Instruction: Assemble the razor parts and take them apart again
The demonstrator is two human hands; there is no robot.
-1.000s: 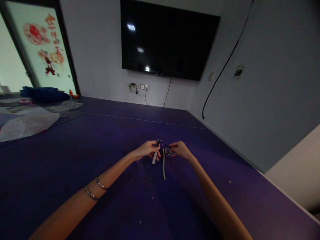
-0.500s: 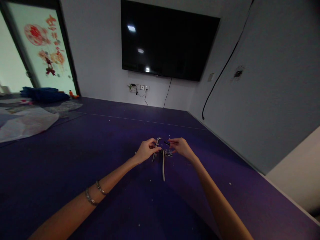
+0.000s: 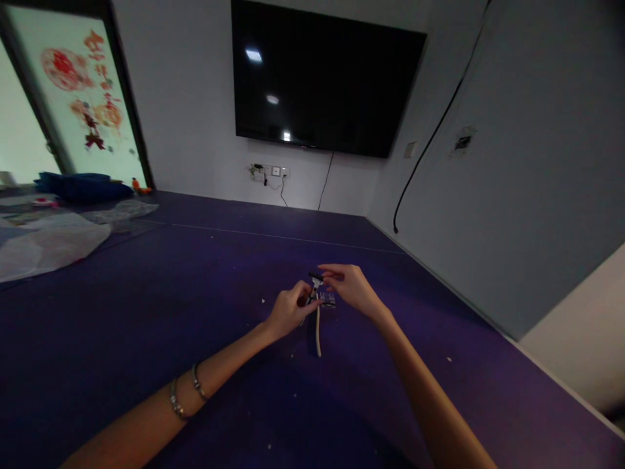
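My left hand [image 3: 290, 307] is closed around the handle of a razor [image 3: 315, 286], which is tilted with its silver neck upward. A dark razor head [image 3: 316, 276] sits at the top of that neck, touching it or nearly so; whether it is locked on I cannot tell. My right hand [image 3: 350, 285] pinches the right end of the dark head between thumb and fingers. Just below the hands lies a small dark patterned pack [image 3: 329, 300]. Beside it a pale thin strip [image 3: 318, 333] runs toward me, its upper end near my left fingers.
The dark blue-purple surface [image 3: 219, 273] carries scattered white crumbs. Clear plastic sheeting [image 3: 58, 241] and a dark blue cloth bundle [image 3: 83, 187] lie at the far left. A black cable [image 3: 430, 140] hangs along the right wall, and a television [image 3: 327, 78] is mounted ahead.
My right hand has moved left, bringing the dark razor head onto or against the handle's top. My left hand has turned the handle, tilting its top to the right.
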